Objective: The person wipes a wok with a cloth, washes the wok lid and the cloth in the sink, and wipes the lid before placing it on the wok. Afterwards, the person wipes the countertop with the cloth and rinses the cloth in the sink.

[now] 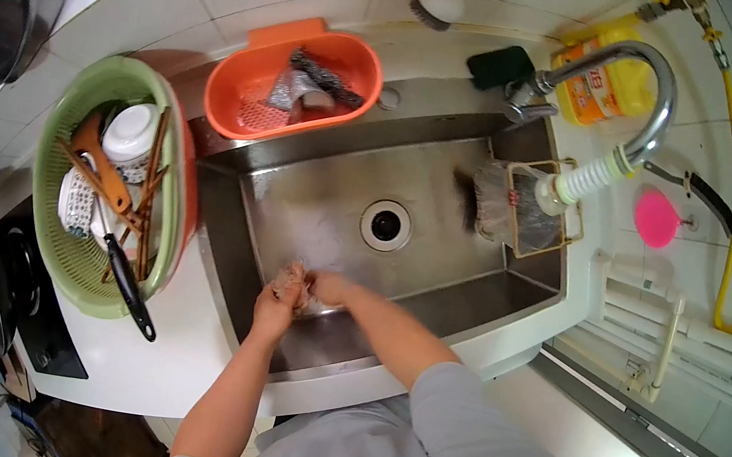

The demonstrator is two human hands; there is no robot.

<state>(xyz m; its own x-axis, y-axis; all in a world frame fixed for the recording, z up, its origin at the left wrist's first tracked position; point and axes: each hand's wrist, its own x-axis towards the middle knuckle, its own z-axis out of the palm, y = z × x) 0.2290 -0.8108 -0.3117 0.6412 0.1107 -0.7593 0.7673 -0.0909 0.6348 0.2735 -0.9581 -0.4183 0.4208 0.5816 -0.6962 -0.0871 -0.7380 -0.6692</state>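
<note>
Both hands are inside the stainless steel sink [314, 191], low over its near left corner. My left hand [274, 308] is closed on a small, pale pinkish crumpled thing [291, 276]; its kind does not show clearly. Close beside it on the right, my right hand [330, 288] reaches toward the same thing, its fingers blurred and partly hidden. The drain [385, 225] lies beyond the hands, up and to the right.
An orange basket [257, 38] with scrubbers stands behind the sink. Left is a green colander [43, 247] of bowls and utensils, a black handle [130, 288] jutting out. The faucet [664, 95], a wire rack [532, 251] and a yellow bottle [637, 85] are at right.
</note>
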